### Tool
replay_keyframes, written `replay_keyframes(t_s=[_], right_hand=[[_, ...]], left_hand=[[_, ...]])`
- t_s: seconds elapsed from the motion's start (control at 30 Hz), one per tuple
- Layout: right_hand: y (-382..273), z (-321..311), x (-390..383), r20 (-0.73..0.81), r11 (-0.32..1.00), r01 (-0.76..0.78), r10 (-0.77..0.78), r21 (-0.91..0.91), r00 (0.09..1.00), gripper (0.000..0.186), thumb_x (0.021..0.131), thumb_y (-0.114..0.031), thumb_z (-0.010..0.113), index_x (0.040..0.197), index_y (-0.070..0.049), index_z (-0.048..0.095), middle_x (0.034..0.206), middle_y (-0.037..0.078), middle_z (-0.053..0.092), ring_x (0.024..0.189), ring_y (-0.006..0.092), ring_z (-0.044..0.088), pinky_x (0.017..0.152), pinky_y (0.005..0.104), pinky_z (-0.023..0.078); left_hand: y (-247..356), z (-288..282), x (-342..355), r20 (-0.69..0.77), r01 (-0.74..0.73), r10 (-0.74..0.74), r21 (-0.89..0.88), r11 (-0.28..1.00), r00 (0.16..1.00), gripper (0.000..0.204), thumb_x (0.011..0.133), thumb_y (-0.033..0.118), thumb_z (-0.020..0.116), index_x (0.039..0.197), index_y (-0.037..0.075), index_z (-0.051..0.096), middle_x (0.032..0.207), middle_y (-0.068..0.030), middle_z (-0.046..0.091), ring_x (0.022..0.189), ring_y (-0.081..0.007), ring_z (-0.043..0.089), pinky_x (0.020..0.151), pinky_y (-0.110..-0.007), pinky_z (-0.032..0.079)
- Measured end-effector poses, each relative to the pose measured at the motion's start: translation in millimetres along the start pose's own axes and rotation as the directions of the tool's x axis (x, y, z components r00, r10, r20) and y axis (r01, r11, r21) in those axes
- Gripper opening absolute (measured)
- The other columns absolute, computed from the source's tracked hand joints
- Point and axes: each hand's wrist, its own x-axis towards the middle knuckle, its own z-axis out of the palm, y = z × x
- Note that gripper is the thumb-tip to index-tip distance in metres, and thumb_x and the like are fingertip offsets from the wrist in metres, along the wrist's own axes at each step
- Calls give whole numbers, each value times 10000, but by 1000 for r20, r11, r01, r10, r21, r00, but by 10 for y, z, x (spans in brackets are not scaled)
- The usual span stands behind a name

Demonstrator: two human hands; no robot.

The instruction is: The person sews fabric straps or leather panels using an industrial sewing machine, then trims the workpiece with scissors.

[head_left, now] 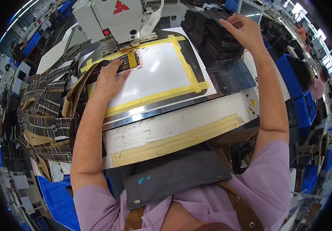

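My left hand (pixel 110 82) lies with fingers apart on a plaid fabric strip (pixel 119 59) under the sewing machine head (pixel 100 19), beside a small yellow guide (pixel 132 59). They are on a white board (pixel 162 71) framed with yellow tape. At the upper right, my right hand (pixel 247 34) has its fingers curled over the top of a tall stack of dark flat pieces (pixel 218 50). What those fingertips hold, if anything, is too small to make out.
Plaid bundles with metal rings (pixel 44 100) drape over the table's left side, above a blue bin (pixel 58 196). A taped metal front edge (pixel 173 131) crosses before me. More blue bins (pixel 300 107) and a co-worker in pink (pixel 317 86) are at the right.
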Motion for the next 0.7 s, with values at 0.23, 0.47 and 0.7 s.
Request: replay_keyframes(t_s=[0.23, 0.47, 0.7], right_hand=[[-68, 100, 206, 219, 940, -9, 88, -341, 972, 434, 793, -500, 682, 952, -106, 771, 931, 131, 753, 912, 318, 720, 846, 431, 555], [-21, 64, 378, 264, 938, -62, 159, -341, 951, 426, 769, -489, 716, 905, -88, 764, 896, 133, 747, 897, 321, 718, 844, 431, 551], [75, 2, 454, 383, 962, -78, 177, -262, 906, 384, 769, -439, 731, 891, -78, 774, 856, 149, 740, 877, 327, 720, 843, 419, 547]], left_hand=[[-50, 90, -109, -104, -24, 19, -47, 999, 994, 496, 988, 358, 599, 1373, 45, 574, 1447, -162, 553, 1373, -329, 489, 1198, -516, 280], [-150, 129, -93, -158, -68, 52, -92, 993, 986, 485, 971, 351, 618, 1358, 61, 586, 1438, -129, 560, 1365, -304, 491, 1198, -526, 275], [-189, 160, -96, -148, -72, 58, -87, 994, 987, 481, 978, 355, 607, 1364, 70, 584, 1445, -127, 557, 1388, -298, 470, 1201, -522, 269]])
